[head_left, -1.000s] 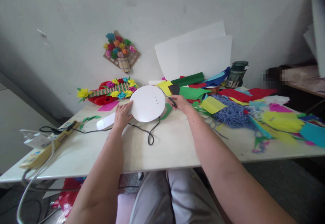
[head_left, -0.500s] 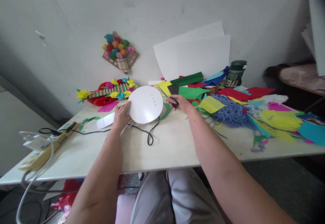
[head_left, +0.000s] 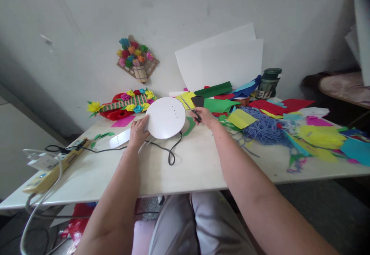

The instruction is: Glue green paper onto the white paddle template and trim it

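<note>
My left hand (head_left: 138,131) grips the left edge of a round white paper disc (head_left: 166,117), which is tilted up off the white table (head_left: 190,166). A few small dark dots mark the disc's upper right. My right hand (head_left: 206,116) holds black-handled scissors (head_left: 192,111), their blades pointing up and left beside the disc's right edge. A curved green paper scrap (head_left: 189,126) lies under the disc's right side.
A black cable (head_left: 170,153) loops in front of the disc. A power strip (head_left: 53,168) lies at the left edge. Paper flower pieces (head_left: 127,103) sit behind. Coloured paper sheets and blue yarn (head_left: 263,128) cover the right side. White sheets (head_left: 222,64) lean on the wall.
The disc has been lifted and tilted slightly higher. My right hand has raised the scissors so the blades stand closer to the disc's right edge.
</note>
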A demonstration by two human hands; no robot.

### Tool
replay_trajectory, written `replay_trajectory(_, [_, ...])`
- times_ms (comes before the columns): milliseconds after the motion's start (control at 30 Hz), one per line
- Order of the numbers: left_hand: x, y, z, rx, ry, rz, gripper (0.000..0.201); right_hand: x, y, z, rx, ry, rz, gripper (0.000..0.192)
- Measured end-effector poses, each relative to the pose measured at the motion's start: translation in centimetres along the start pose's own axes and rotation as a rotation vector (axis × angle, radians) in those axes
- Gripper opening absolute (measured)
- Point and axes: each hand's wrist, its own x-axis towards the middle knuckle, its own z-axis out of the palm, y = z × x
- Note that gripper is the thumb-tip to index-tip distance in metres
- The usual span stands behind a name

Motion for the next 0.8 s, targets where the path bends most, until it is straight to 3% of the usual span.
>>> replay_trajectory(200, [0.0,0.4,-0.3,0.004,0.018,-0.022,0.069,-0.5,-0.7,0.4,-0.057,-0.001,0.026,0.021])
replay_trajectory(300, [0.1,1.1,-0.8,0.033,0.033,-0.086,0.067,-0.5,-0.8,0.5,-0.15,0.064,0.05,0.022])
replay_trajectory(367, [0.2,1.5,-1.2,0.063,0.034,-0.125,0.067,-0.2,-0.5,0.4,-0.313,0.17,0.069,0.026])
replay_trajectory(500, [0.8,2.3,-1.9,0.06,0.08,-0.17,0.065,0.4,0.7,-0.2,-0.914,0.346,0.118,0.035])
replay_trajectory(600, [1.6,2.7,-2.3,0.013,0.157,-0.188,0.062,0.4,1.0,-0.1,-1.149,0.294,0.186,0.035])
replay_trajectory(800, [3.2,3.2,-3.4,-0.098,0.295,-0.238,0.053,0.1,0.6,0.9,-1.25,0.141,0.242,0.03])
